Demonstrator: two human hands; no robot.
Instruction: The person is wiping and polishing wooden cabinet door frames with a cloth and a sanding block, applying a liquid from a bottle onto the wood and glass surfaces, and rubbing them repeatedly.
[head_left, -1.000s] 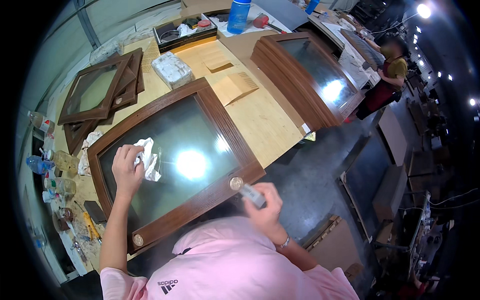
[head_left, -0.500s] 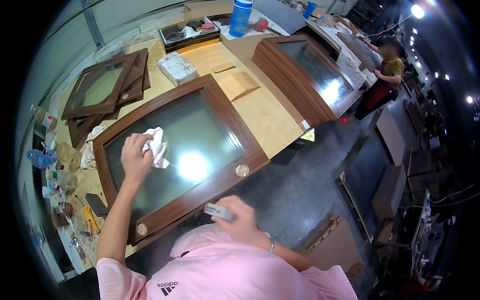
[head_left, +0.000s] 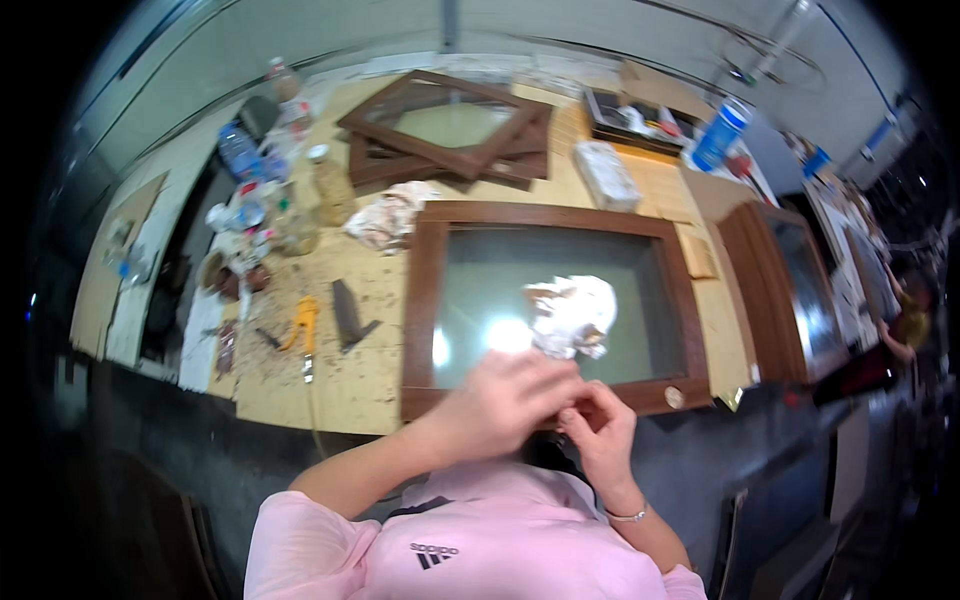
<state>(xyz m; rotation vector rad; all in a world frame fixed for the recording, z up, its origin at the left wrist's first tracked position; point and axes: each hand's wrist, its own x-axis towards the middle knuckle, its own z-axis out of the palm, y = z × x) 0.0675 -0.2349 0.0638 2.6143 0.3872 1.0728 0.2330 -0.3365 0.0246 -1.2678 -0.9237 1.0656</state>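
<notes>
Before me lies a brown wooden frame [head_left: 560,215] with a glass panel [head_left: 620,260]. A crumpled white cloth [head_left: 570,315] with brownish stains rests on the glass, just beyond my fingers. My left hand [head_left: 505,405] is smeared by motion and reaches across to my right hand at the frame's near edge; its fingers overlap and cannot be read clearly. My right hand [head_left: 603,430] has its thumb and fingers curled together against the left fingertips. Whatever lies between them is hidden.
Left on the bench are a yellow-handled tool [head_left: 304,320], a dark angular piece [head_left: 348,315], a stained rag [head_left: 392,215] and several bottles [head_left: 330,185]. Behind are stacked frames [head_left: 450,125], a white wrapped block [head_left: 606,175] and a blue bottle [head_left: 720,135]. A co-worker [head_left: 905,320] stands far right.
My view has swung left. The left hand has left the white cloth on the glass and come back to my right hand. The small grey block in my right hand no longer shows.
</notes>
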